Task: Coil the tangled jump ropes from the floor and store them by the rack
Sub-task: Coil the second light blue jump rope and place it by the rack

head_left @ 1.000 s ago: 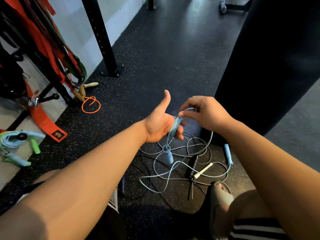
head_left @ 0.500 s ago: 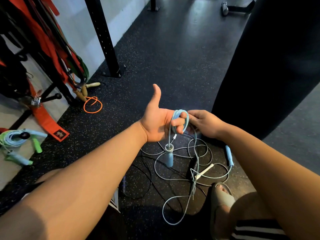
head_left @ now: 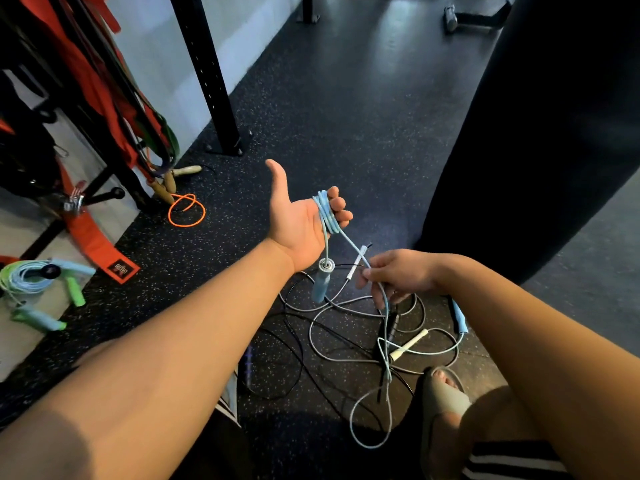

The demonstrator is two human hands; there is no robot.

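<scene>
Head view, and the light blue jump rope [head_left: 328,216] is what it all hangs on: a few turns are already wound round the curled fingers [head_left: 341,216] of the left hand [head_left: 298,223], thumb stuck up out of the way, with the rope's blue handle [head_left: 319,287] dangling just below the palm. From that coil one strand is led down, right and nearer to the right hand [head_left: 403,275], where it's pinched between thumb and fingertips. From there the slack is dropped into the tangle [head_left: 349,359] on the floor [head_left: 346,98], ending in a loop beside the sandal [head_left: 441,393]. So the turns are laid across the left fingers, far to near, and the loose rope is sat on the coil's near right side, closest to the right hand. The next wrap would probably have to be carried by that hand up and over the far side of the fingers. A white handle [head_left: 356,261] is seen right against the pinched strand, maybe snagged, can't be told for sure, and a black rope [head_left: 294,355] is mixed through the pile, so a catch could be expected. The second blue handle [head_left: 460,318] is left on the floor at the right. Well off to the left, by the rack [head_left: 204,74], coiled ropes [head_left: 27,282] are already set down.
</scene>
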